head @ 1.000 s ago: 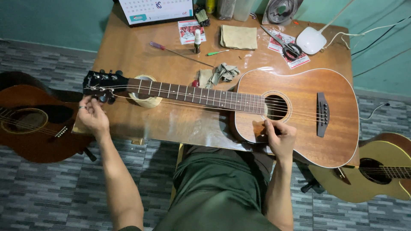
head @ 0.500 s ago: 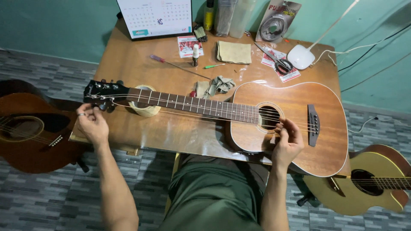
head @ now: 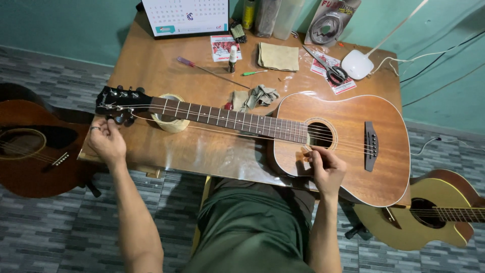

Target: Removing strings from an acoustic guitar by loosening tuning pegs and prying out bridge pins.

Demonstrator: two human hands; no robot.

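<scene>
reddish-brown guitar point(head: 343, 136), black headstock point(head: 118, 98); green trousers point(head: 252, 227), grey patterned floor point(head: 60, 232)

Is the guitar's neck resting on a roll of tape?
Yes, the neck of the guitar lies across a roll of tape on the table.

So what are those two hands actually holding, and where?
The left hand grips a tuning peg on the headstock of the acoustic guitar. The right hand pinches something small near the sound hole, perhaps a string or pick.

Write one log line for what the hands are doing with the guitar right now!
left hand: at tuning pegs | right hand: on strings by sound hole | guitar: flat on table, neck on tape roll
</scene>
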